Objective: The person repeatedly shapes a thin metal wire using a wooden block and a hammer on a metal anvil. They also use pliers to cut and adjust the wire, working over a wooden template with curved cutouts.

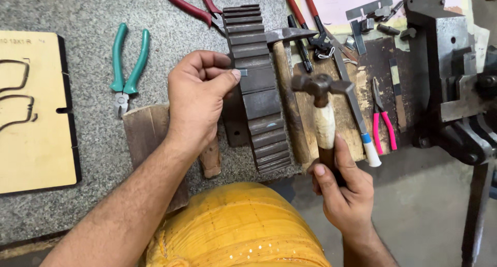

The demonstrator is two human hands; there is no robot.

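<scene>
Pinching a metal strip (243, 72) in the left hand (199, 99), the right hand (344, 189) grasps a hammer (322, 112).

A small metal strip (243, 72) pinched over the ridged block (259, 91); a hammer (321, 112) held upright.

Centre frame, the notched block (259, 86) runs top to bottom on the worktop (88, 8). Left hand (199, 99) sits just left of it, pinching a small metal piece (243, 73) against it. Right hand (341, 192), lower right, holds the hammer (320, 99) just right of the block. Pliers (127, 70) lie upper left, the flat board (31, 112) at far left, the vise (450, 75) at far right.
</scene>
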